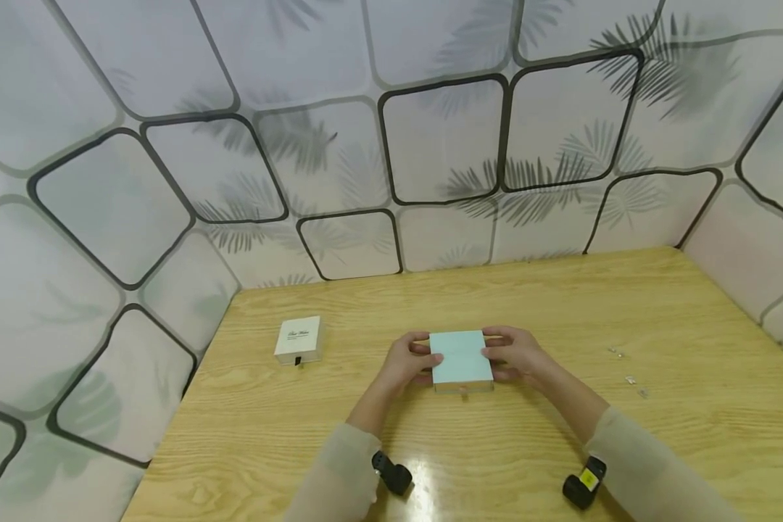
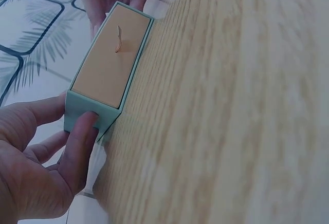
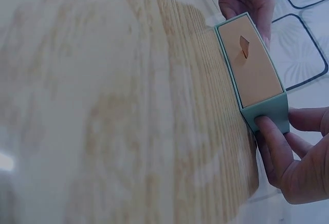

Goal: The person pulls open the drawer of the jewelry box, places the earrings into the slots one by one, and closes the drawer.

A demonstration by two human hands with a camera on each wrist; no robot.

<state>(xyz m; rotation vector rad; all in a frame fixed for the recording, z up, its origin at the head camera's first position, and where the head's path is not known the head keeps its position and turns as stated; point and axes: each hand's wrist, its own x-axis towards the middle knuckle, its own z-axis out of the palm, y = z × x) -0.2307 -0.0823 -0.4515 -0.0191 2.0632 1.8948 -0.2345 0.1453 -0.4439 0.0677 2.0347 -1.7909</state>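
Two grips meet on one small box from where I stand, the person's left grip (image 1: 409, 360) on its left side and the right grip (image 1: 517, 354) on its right, both grasping it, with a thumb at each upper edge and other fingers along the sides. That pale blue-green box (image 1: 460, 366) is near the middle of the wooden counter (image 1: 267, 435), level and facing the person; I cannot tell whether its base rests on the wood or is barely lifted. Its tan front panel (image 2: 103, 67) sits inside the blue-green sleeve-like shell, and a small pull tab (image 2: 119, 41) sticks out of it. Well off to the left lies a white box (image 1: 299, 335), with dark lettering on its lid and a black tab (image 1: 297, 360) at the near side. Over to the right, a few tiny shiny pieces (image 1: 631, 380) are scattered on the counter, too small for me to make out. Each light sleeve (image 1: 336, 471) has a black device (image 1: 394, 475) at the wrist, and behind everything hangs a pale backdrop (image 1: 444, 145) patterned with dark rounded frames and grey fern-like leaves.
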